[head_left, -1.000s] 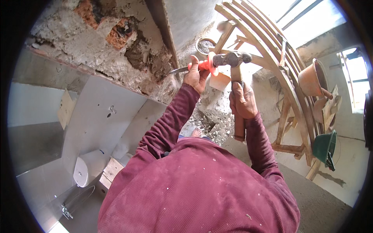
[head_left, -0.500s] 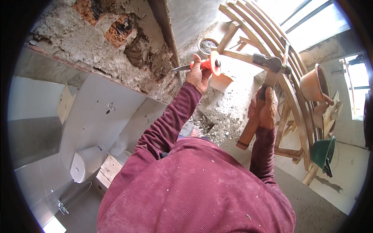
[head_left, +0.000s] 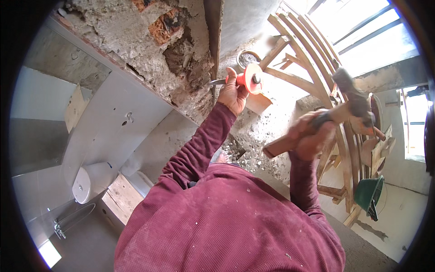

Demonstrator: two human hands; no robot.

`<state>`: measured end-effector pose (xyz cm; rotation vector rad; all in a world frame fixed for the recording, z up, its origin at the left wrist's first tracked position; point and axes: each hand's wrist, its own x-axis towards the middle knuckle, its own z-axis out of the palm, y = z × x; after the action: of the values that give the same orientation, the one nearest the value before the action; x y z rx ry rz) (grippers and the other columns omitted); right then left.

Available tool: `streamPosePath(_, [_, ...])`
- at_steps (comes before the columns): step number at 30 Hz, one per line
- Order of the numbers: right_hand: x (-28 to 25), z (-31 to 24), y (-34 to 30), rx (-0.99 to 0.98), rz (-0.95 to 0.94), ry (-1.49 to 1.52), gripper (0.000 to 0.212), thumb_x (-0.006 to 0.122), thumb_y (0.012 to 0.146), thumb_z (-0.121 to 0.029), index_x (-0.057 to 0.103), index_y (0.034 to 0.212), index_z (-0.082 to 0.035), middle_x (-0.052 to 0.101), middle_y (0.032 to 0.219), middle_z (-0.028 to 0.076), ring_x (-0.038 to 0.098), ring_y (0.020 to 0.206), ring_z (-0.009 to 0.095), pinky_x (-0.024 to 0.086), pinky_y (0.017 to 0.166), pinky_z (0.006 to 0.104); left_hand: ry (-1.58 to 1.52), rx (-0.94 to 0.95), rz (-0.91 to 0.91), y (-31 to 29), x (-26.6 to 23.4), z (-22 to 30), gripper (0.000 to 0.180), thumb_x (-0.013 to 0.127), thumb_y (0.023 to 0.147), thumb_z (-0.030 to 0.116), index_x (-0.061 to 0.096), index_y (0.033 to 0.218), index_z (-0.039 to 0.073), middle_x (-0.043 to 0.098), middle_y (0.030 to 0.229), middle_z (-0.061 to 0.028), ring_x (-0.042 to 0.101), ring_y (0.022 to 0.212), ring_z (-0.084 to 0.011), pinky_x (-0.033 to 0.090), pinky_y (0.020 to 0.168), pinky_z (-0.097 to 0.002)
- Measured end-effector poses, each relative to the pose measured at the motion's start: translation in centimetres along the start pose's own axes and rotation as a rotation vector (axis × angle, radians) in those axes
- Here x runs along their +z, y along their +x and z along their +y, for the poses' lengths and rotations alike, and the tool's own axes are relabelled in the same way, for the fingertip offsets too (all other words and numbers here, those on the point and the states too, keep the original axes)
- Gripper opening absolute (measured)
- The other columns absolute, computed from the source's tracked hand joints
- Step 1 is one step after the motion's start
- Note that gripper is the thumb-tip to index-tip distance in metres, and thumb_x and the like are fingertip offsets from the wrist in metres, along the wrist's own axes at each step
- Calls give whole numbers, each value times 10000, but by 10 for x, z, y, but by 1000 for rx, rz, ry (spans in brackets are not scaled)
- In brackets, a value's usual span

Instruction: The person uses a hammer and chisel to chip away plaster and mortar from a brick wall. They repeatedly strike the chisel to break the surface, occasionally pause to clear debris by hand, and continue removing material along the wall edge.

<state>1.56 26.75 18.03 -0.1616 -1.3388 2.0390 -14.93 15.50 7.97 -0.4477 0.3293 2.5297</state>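
My left hand [head_left: 234, 96] is wrapped around the grip of a chisel [head_left: 253, 80] that has an orange-red round hand guard. Its pointed steel end meets the edge of a rough, broken masonry wall [head_left: 190, 63], where exposed brick [head_left: 164, 28] shows in the plaster. In my right hand [head_left: 312, 136] is a hammer [head_left: 333, 115], gripped by its wooden handle. The hammer's dark head is up and to the right, apart from the chisel, and blurred by motion.
Curved wooden formwork [head_left: 312, 59] stands at the right, with a green bucket [head_left: 369, 194] hanging on it. A round bucket of grey material [head_left: 248, 59] stands beyond my left hand. Rubble [head_left: 258, 156] litters the floor. At left are a white cylindrical tank [head_left: 90, 182] and a wooden box [head_left: 122, 196].
The hammer has swung to the right and tilted away from the chisel, my right hand turning with it. The chisel stays at the wall edge while the view shifts slightly.
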Motion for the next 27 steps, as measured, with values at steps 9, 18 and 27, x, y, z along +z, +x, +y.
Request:
streamPosePath(9, [3, -10, 9, 159, -210, -459, 319, 382, 982, -348, 432, 976, -34, 449, 545, 42, 423, 359, 118, 366, 323, 245, 59, 7, -27, 0, -4, 10, 448, 544, 865, 415, 507, 1016, -5, 611, 912, -82, 641, 850, -149, 589, 745, -262])
streamPosePath(18, [-16, 37, -12, 544, -348, -719, 327, 449, 953, -342, 507, 979, -22, 468, 567, 15, 481, 460, 106, 402, 399, 249, 161, -11, -38, 16, -53, 23, 504, 449, 902, 444, 497, 1060, -32, 617, 948, -98, 631, 867, -157, 572, 787, -269])
streamPosePath(27, [3, -3, -20, 217, -13, -299, 218, 460, 956, -236, 433, 941, -20, 475, 558, 37, 436, 394, 98, 368, 352, 222, 289, -238, -22, -45, -75, 1, 331, 641, 819, 375, 523, 909, 79, 605, 837, -15, 622, 788, -138, 544, 723, -277])
